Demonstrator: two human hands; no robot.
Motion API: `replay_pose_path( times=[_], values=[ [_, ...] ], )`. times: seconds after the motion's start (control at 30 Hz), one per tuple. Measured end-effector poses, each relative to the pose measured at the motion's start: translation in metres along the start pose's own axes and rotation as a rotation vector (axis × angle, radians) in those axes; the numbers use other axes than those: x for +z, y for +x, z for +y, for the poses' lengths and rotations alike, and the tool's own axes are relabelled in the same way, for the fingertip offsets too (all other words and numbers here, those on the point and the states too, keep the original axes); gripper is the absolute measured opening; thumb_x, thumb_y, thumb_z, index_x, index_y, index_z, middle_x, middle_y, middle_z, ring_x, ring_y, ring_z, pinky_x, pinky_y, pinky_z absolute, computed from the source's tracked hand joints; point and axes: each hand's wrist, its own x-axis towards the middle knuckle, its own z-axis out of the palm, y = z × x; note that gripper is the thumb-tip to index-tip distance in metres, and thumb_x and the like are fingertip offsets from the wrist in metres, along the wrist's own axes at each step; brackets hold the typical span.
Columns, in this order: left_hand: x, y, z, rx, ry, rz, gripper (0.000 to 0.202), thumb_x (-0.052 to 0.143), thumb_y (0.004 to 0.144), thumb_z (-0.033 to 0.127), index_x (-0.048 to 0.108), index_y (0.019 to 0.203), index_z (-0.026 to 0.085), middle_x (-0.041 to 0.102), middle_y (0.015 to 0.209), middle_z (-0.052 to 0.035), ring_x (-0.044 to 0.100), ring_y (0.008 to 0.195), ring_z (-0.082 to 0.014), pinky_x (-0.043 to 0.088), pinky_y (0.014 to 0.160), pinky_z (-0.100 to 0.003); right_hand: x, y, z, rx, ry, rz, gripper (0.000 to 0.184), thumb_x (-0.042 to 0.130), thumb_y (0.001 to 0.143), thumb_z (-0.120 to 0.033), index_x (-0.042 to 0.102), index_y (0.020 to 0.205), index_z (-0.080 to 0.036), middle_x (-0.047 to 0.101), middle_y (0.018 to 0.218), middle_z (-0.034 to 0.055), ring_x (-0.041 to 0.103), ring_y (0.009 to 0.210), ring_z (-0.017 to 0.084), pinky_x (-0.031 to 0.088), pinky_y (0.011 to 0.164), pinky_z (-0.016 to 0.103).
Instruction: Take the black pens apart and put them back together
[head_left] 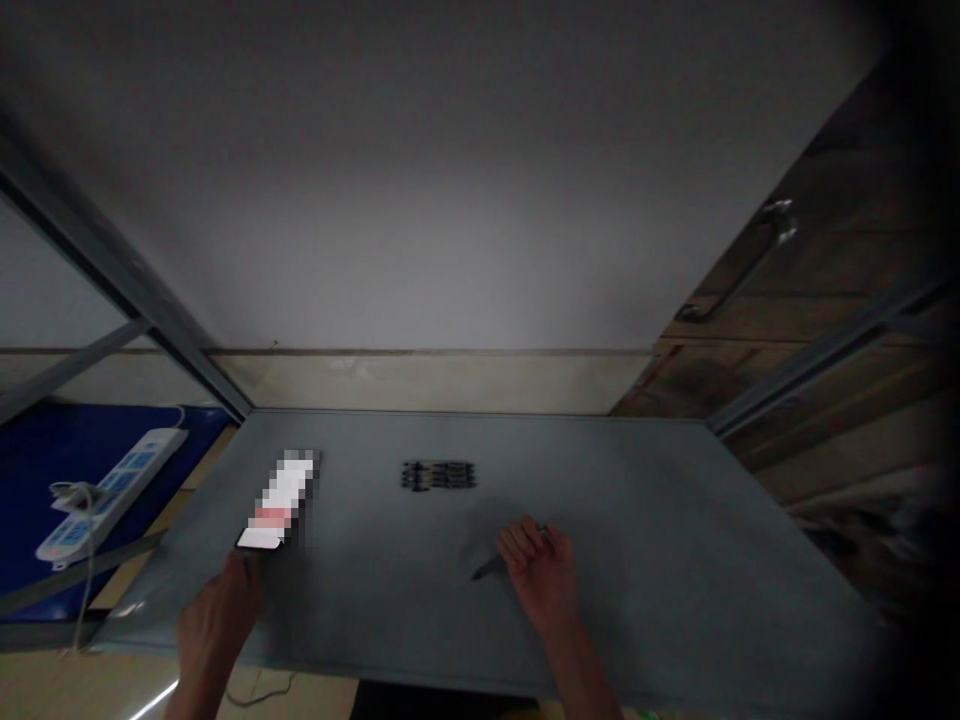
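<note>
My right hand [541, 572] rests on the grey table [660, 540], its fingers curled round a dark pen [487, 569] whose tip points left. My left hand [217, 620] sits at the table's front left, its fingers at the near end of a phone [279, 502] with a lit screen lying flat; the fingertips are hard to make out. Several dark pens [439, 475] lie in a neat row near the middle back of the table, apart from both hands.
A white power strip [112, 490] with a cable lies on a blue surface [45, 450] to the left. Metal frame bars [120, 270] rise at the left. A wooden door with a metal handle [742, 265] stands on the right. A pale wall is behind.
</note>
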Motion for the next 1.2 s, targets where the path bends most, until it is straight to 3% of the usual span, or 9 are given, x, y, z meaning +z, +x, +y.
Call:
replay_pose_path(
  times=[0.1, 0.23, 0.4, 0.77, 0.9, 1.07, 1.13, 1.2],
  values=[
    [0.004, 0.005, -0.007, 0.018, -0.05, -0.033, 0.04, 0.033, 0.091, 0.046, 0.061, 0.104, 0.021, 0.076, 0.082, -0.0126, 0.071, 0.079, -0.0342, 0.043, 0.063, -0.034, 0.002, 0.0, 0.0, 0.002, 0.004, 0.004, 0.034, 0.058, 0.086, -0.034, 0.037, 0.061, -0.022, 0.028, 0.058, -0.0066, 0.03, 0.051, 0.011, 0.038, 0.049, 0.025],
    [0.009, 0.003, -0.01, -0.024, -0.046, 0.014, 0.049, 0.034, 0.088, 0.056, 0.059, 0.12, 0.027, 0.077, 0.087, -0.0108, 0.071, 0.079, -0.0347, 0.043, 0.061, -0.034, 0.003, 0.0, 0.0, 0.002, -0.019, 0.019, 0.035, 0.059, 0.084, -0.035, 0.037, 0.06, -0.022, 0.024, 0.057, -0.0072, 0.027, 0.05, 0.011, 0.036, 0.047, 0.025],
    [0.015, -0.001, -0.014, -0.021, -0.072, 0.077, 0.049, 0.037, 0.088, 0.058, 0.062, 0.122, 0.034, 0.077, 0.092, -0.007, 0.071, 0.082, -0.0325, 0.043, 0.063, -0.033, 0.005, 0.001, 0.001, 0.005, -0.044, 0.035, 0.037, 0.059, 0.084, -0.037, 0.036, 0.059, -0.022, 0.023, 0.057, -0.0076, 0.025, 0.049, 0.011, 0.034, 0.047, 0.025],
    [0.005, -0.009, -0.008, -0.043, -0.124, 0.095, 0.047, 0.042, 0.083, 0.066, 0.065, 0.113, 0.038, 0.076, 0.08, -0.0032, 0.068, 0.068, -0.028, 0.035, 0.054, -0.028, 0.0, 0.002, 0.001, 0.011, -0.029, 0.008, 0.038, 0.061, 0.084, -0.038, 0.036, 0.06, -0.022, 0.024, 0.056, -0.0077, 0.028, 0.049, 0.01, 0.035, 0.048, 0.025],
    [0.0, -0.019, -0.013, -0.053, -0.27, 0.054, 0.037, 0.048, 0.08, 0.064, 0.067, 0.098, 0.037, 0.077, 0.082, 0.0008, 0.069, 0.068, -0.0271, 0.038, 0.055, -0.027, 0.002, 0.001, 0.002, -0.004, -0.048, 0.013, 0.038, 0.061, 0.084, -0.039, 0.037, 0.061, -0.022, 0.026, 0.057, -0.0074, 0.029, 0.05, 0.01, 0.036, 0.048, 0.025],
    [-0.003, -0.05, -0.005, 0.172, -0.457, 0.164, 0.025, 0.06, 0.072, 0.056, 0.068, 0.084, 0.036, 0.076, 0.085, 0.0041, 0.07, 0.085, -0.0266, 0.044, 0.068, -0.027, 0.003, 0.002, 0.002, 0.003, -0.067, -0.009, 0.04, 0.062, 0.081, -0.035, 0.032, 0.058, -0.022, 0.021, 0.055, -0.0078, 0.026, 0.049, 0.011, 0.035, 0.047, 0.025],
    [-0.005, -0.064, 0.006, 0.159, -0.534, 0.099, 0.028, 0.058, 0.075, 0.058, 0.068, 0.085, 0.034, 0.074, 0.081, 0.0024, 0.069, 0.078, -0.0253, 0.044, 0.067, -0.028, 0.003, 0.002, 0.002, 0.006, -0.069, -0.018, 0.039, 0.061, 0.081, -0.033, 0.031, 0.058, -0.022, 0.021, 0.055, -0.0078, 0.025, 0.049, 0.011, 0.035, 0.047, 0.025],
    [-0.007, -0.075, 0.023, 0.165, -0.667, -0.063, 0.033, 0.057, 0.077, 0.06, 0.067, 0.085, 0.03, 0.071, 0.072, 0.002, 0.066, 0.071, -0.0221, 0.043, 0.066, -0.027, 0.004, 0.001, 0.002, 0.01, -0.062, -0.012, 0.038, 0.06, 0.082, -0.033, 0.032, 0.059, -0.022, 0.023, 0.056, -0.0076, 0.026, 0.049, 0.011, 0.035, 0.046, 0.025]
  ],
)
